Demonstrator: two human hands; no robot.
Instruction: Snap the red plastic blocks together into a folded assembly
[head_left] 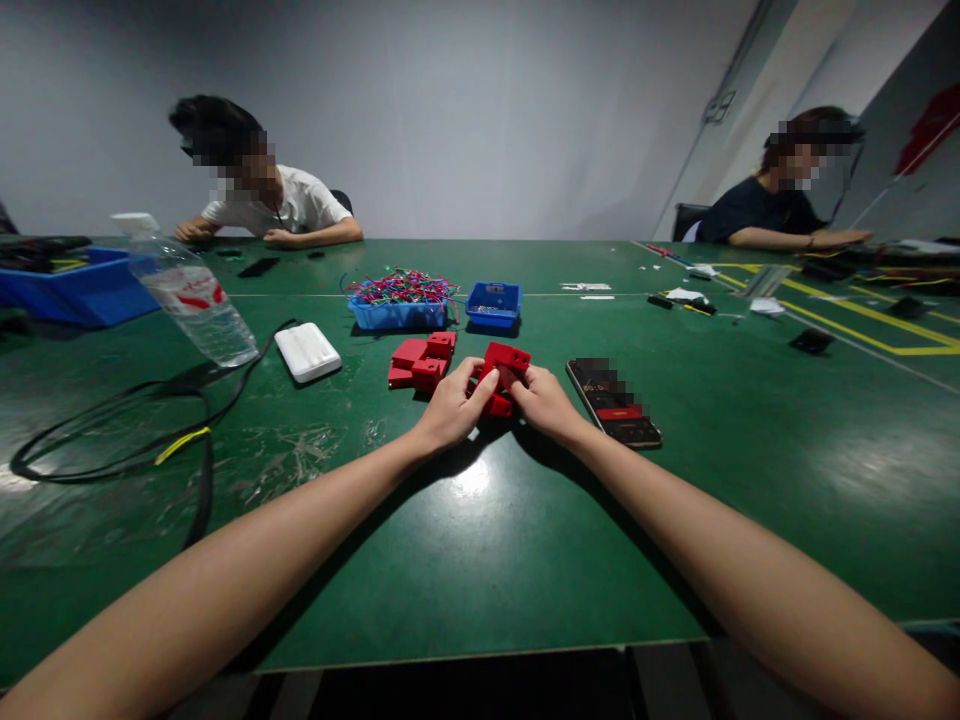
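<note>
both hands meet over the middle of the green table [480, 560], arms stretched forward from the near edge. the left hand [450, 410] and the right hand [546, 402] close their fingers on the same red plastic part [504, 372], the left from its left side with the thumb up against it, the right from its right side with the fingers curled around its front; the part sits just above the table surface between them. just left of the left hand, a second cluster of red parts [421, 362] lies on the table, close to the held one but apart from it. just right of the right hand lies a phone [613, 402], flat and screen up. beyond the hands stand a blue tray of coloured wires [399, 300] and, beside it on the right, a small blue bin [493, 304]. to the left lie a white box [307, 352], a clear plastic bottle [191, 295] leaning over, and a black cable [120, 430] looping across the table. a larger blue crate [75, 290] sits at the far left. two other people sit at the far side, one at the left [262, 205] and one at the right [787, 195], their forearms on the table.
</note>
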